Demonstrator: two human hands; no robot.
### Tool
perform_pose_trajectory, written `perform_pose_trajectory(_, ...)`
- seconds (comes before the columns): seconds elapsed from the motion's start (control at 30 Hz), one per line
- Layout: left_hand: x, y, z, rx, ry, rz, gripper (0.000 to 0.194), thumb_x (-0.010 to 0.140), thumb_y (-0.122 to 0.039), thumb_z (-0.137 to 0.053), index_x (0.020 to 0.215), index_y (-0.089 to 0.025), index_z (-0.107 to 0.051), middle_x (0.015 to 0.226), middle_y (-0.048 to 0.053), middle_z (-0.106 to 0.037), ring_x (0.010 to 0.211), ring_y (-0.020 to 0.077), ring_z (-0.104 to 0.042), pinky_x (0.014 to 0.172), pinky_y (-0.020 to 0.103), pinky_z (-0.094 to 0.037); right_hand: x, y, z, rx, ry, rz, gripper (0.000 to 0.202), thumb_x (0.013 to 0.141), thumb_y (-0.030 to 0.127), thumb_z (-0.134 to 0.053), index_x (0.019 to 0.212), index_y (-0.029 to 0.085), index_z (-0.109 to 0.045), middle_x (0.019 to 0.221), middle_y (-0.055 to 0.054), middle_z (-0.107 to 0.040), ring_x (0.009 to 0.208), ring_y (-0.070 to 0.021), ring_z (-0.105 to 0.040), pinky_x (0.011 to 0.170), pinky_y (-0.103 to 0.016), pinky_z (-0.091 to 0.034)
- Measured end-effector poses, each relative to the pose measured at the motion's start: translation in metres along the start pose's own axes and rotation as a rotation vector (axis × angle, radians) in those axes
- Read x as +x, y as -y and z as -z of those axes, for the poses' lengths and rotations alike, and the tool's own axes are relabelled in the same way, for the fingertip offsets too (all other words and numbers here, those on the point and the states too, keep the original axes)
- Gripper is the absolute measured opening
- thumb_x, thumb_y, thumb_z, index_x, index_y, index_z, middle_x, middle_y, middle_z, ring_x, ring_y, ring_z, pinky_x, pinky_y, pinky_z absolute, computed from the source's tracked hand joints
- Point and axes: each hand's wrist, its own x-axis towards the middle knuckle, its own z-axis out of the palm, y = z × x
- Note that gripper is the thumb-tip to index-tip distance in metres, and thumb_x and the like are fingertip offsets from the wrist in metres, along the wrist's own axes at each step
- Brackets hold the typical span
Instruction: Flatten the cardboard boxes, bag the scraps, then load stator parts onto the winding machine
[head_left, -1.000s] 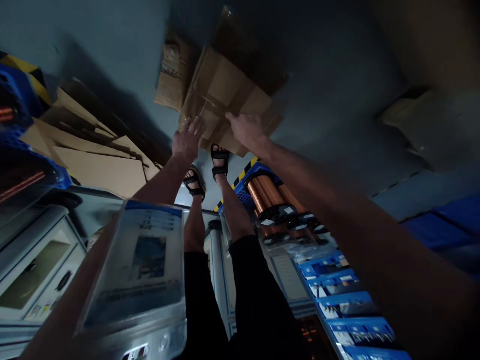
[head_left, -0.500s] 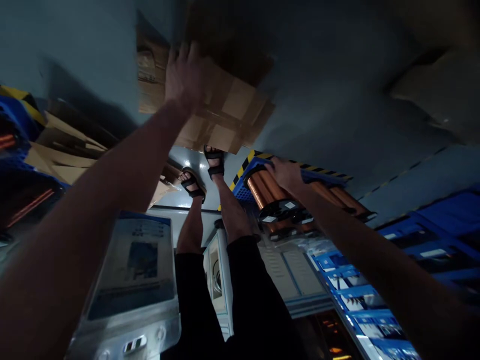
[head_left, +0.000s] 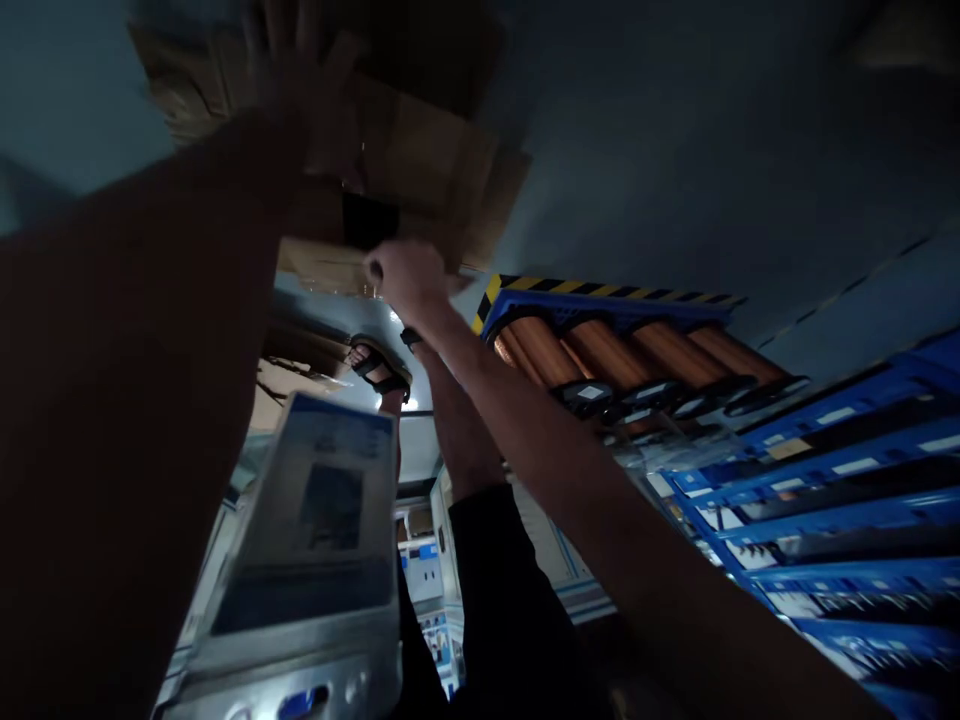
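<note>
A brown cardboard box (head_left: 427, 150) with clear tape lies on the floor in front of my feet, at the top of the view. My left hand (head_left: 307, 90) rests on its upper left part, fingers spread; it is dark and blurred. At the near edge of the box, my right hand (head_left: 409, 275) is closed with curled fingers on a cardboard flap (head_left: 330, 265). Between the hands a dark gap (head_left: 371, 220) shows in the cardboard. What lies inside it is hidden.
Copper wire spools (head_left: 607, 355) stand in a row on a blue pallet (head_left: 540, 300) with yellow-black edging, right of my feet. Blue shelving (head_left: 847, 500) is at the right. A clear badge holder (head_left: 322, 540) hangs close to the camera. Flattened cardboard (head_left: 289, 385) lies left of my feet.
My right hand has left the copper spool and moved left to the near edge of the box. A dark gap now shows there. My left hand appears higher and farther left.
</note>
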Motion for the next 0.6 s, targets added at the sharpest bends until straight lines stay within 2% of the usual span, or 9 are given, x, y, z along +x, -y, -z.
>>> perform_pose_trajectory(0.07,0.004,-0.006,-0.005,0.032,0.042,-0.009,0.137,0.100,-0.043,-0.109,0.199,-0.012,-0.019,0.201,0.033,-0.004,0.187,0.0624,-0.001,0.146,0.084,-0.001,-0.043,0.005,-0.036,0.005,0.061,-0.005,0.029,0.121,0.023,-0.067,0.120,0.033,-0.093,0.132,0.001,-0.092,0.116,-0.0267,-0.088,0.100,-0.038,-0.074)
perform_pose_trajectory(0.1,0.003,-0.008,-0.007,0.021,0.044,-0.017,0.156,0.088,-0.042,-0.119,0.200,-0.015,-0.014,0.200,0.035,-0.002,0.186,0.0645,0.002,0.145,0.085,0.000,-0.058,0.009,-0.056,0.018,0.073,0.021,0.028,0.120,0.022,-0.069,0.122,0.036,-0.093,0.147,0.004,-0.089,0.122,-0.0235,-0.088,0.100,-0.033,-0.074)
perform_pose_trajectory(0.13,-0.001,-0.009,-0.008,0.003,0.019,-0.035,0.170,0.079,-0.040,-0.125,0.201,-0.017,-0.009,0.200,0.036,0.003,0.186,0.0649,0.006,0.145,0.086,0.002,-0.068,0.012,-0.075,0.035,0.051,0.043,0.032,0.118,0.016,-0.068,0.123,0.036,-0.093,0.165,0.006,-0.081,0.136,-0.0214,-0.084,0.107,-0.031,-0.073)
perform_pose_trajectory(0.17,-0.007,-0.010,-0.009,-0.013,-0.031,-0.080,0.177,0.074,-0.037,-0.128,0.202,-0.018,-0.007,0.201,0.035,0.006,0.186,0.0643,0.008,0.144,0.087,0.004,-0.073,0.015,-0.094,0.063,0.000,0.064,0.037,0.116,0.010,-0.066,0.122,0.036,-0.092,0.176,0.008,-0.073,0.149,-0.0205,-0.079,0.116,-0.030,-0.071)
perform_pose_trajectory(0.23,-0.026,-0.012,-0.011,-0.031,-0.103,-0.250,0.171,0.076,-0.025,-0.124,0.202,-0.020,-0.009,0.204,0.029,0.008,0.187,0.0612,0.005,0.145,0.087,0.006,-0.071,0.018,-0.125,0.140,-0.108,0.112,0.042,0.111,0.002,-0.062,0.117,0.032,-0.091,0.188,0.007,-0.060,0.170,-0.0212,-0.064,0.135,-0.035,-0.063)
perform_pose_trajectory(0.3,-0.049,-0.018,-0.014,-0.012,-0.127,-0.375,0.142,0.094,-0.012,-0.104,0.202,-0.021,-0.013,0.207,0.020,0.004,0.190,0.0545,0.001,0.149,0.084,0.007,-0.062,0.018,-0.147,0.224,-0.163,0.174,0.038,0.108,0.000,-0.064,0.109,0.027,-0.090,0.191,0.002,-0.056,0.178,-0.0241,-0.055,0.147,-0.043,-0.052)
perform_pose_trajectory(0.4,-0.082,-0.033,-0.016,0.055,-0.083,-0.333,0.111,0.111,-0.010,-0.072,0.202,-0.016,-0.009,0.208,0.016,0.001,0.192,0.0484,0.002,0.156,0.076,0.001,-0.054,0.010,-0.172,0.340,-0.145,0.275,0.028,0.104,-0.002,-0.069,0.098,0.021,-0.084,0.194,-0.008,-0.050,0.185,-0.0268,-0.045,0.156,-0.050,-0.037)
perform_pose_trajectory(0.5,-0.102,-0.051,-0.006,0.136,-0.032,-0.301,0.114,0.109,-0.018,-0.085,0.202,-0.018,-0.018,0.208,0.016,0.000,0.191,0.0488,-0.007,0.155,0.074,-0.019,-0.059,-0.006,-0.192,0.459,-0.142,0.312,0.028,0.099,-0.005,-0.071,0.092,0.021,-0.079,0.194,-0.011,-0.049,0.188,-0.0272,-0.039,0.158,-0.056,-0.032)
perform_pose_trajectory(0.6,-0.091,-0.065,0.021,0.176,0.059,-0.265,0.125,0.096,-0.022,-0.101,0.201,-0.024,-0.032,0.206,0.015,-0.015,0.186,0.0508,-0.027,0.147,0.072,-0.038,-0.066,-0.032,-0.198,0.570,-0.163,0.326,0.032,0.090,-0.008,-0.075,0.088,0.024,-0.077,0.196,-0.008,-0.048,0.190,-0.0270,-0.035,0.159,-0.060,-0.030)
